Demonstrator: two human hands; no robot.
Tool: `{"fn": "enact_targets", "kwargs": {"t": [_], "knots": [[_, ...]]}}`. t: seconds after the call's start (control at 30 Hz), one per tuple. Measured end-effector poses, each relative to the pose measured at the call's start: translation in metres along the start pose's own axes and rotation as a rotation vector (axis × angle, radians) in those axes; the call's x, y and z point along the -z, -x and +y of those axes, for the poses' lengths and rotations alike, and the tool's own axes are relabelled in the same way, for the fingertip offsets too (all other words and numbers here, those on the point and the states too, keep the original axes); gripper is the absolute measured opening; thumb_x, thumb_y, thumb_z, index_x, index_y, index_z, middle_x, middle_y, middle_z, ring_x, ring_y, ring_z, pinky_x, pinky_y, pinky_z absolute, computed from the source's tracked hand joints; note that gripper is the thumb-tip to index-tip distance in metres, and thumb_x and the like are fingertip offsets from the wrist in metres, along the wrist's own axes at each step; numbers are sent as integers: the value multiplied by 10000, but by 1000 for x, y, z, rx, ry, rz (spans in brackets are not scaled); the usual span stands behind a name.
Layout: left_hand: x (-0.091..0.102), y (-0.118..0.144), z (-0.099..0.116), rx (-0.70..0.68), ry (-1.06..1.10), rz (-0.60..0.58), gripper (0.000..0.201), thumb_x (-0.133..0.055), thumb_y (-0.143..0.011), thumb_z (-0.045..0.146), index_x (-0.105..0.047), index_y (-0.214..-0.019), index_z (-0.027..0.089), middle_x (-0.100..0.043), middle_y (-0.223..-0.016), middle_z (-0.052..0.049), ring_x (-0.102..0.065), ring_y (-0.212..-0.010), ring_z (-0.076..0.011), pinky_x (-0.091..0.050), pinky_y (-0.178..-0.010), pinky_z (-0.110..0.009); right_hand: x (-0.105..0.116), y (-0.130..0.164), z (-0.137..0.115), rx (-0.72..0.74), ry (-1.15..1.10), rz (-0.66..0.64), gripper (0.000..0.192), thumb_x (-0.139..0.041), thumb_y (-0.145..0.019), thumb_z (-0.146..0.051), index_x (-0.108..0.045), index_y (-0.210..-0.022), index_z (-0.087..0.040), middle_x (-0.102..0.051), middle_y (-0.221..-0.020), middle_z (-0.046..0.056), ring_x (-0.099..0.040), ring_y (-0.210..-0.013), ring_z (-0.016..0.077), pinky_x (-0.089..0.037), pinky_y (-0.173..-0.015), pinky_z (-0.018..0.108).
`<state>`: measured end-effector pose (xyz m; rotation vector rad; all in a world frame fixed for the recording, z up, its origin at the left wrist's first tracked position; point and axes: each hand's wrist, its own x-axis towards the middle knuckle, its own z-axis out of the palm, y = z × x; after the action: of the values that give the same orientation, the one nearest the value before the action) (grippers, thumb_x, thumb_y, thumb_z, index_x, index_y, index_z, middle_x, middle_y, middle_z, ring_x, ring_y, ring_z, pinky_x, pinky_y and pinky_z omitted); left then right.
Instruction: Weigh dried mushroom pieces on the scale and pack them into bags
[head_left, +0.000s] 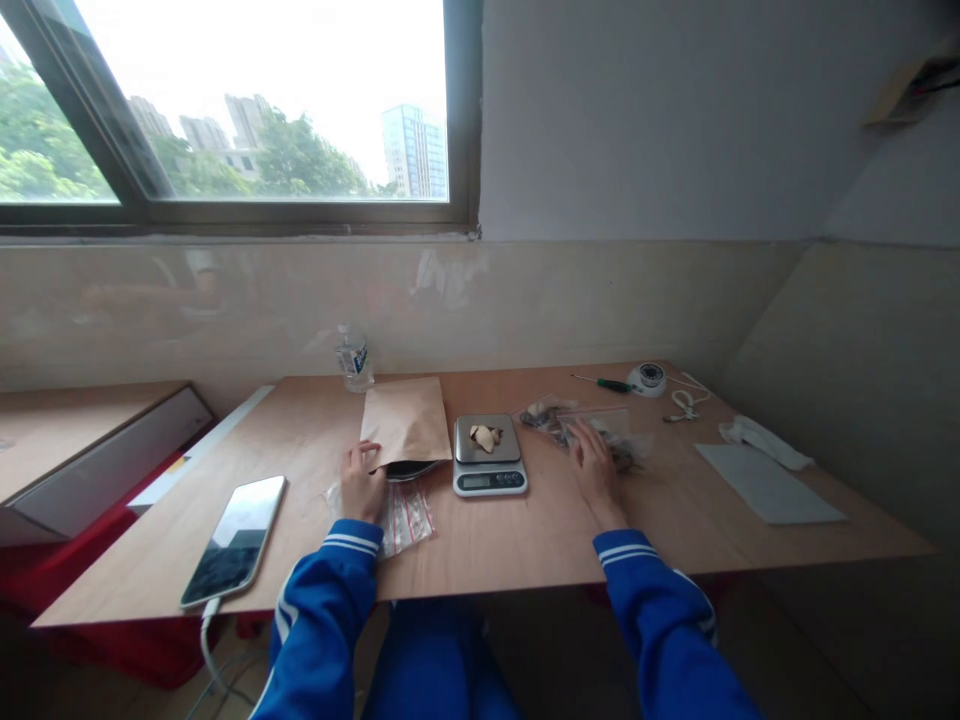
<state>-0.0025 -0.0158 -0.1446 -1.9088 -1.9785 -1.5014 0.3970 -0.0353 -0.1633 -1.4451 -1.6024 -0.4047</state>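
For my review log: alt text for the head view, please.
A person's left hand rests by a brown paper bag, the right hand on clear plastic bags, either side of a small scale on a wooden table.

Head-worn view, forward and down over the table (525, 540), seemingly from close.

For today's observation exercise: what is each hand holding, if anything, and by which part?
The left hand rests at the open lower edge of the brown paper envelope; the right hand rests on the clear plastic bag. Whether either grips cannot be told.
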Motion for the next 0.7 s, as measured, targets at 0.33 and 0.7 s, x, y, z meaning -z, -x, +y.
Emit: {"fn": "enact_targets", "kwargs": {"t": [0.33,0.7], "knots": [[3,5,8,77,335,106,197,-526,-824,379,-585,-887,202,-663,-1100,-73,-649,-952,-177,-532,-660,-256,2,38,-171,53,-474,-246,434,-347,-865,-104,-535,-1238,-222,-564,-1259,89,-505,-1192,197,-440,-990,423],[5,10,9,-9,332,233,208,-532,-834,368,-587,-740,191,-711,-924,-60,-667,-840,-152,-445,-509,-206,-66,-10,-288,108,-448,-582,274,-422,-766,-3,-649,-740,-154,-674,-875,101,-600,-885,208,-486,-793,308]]}}
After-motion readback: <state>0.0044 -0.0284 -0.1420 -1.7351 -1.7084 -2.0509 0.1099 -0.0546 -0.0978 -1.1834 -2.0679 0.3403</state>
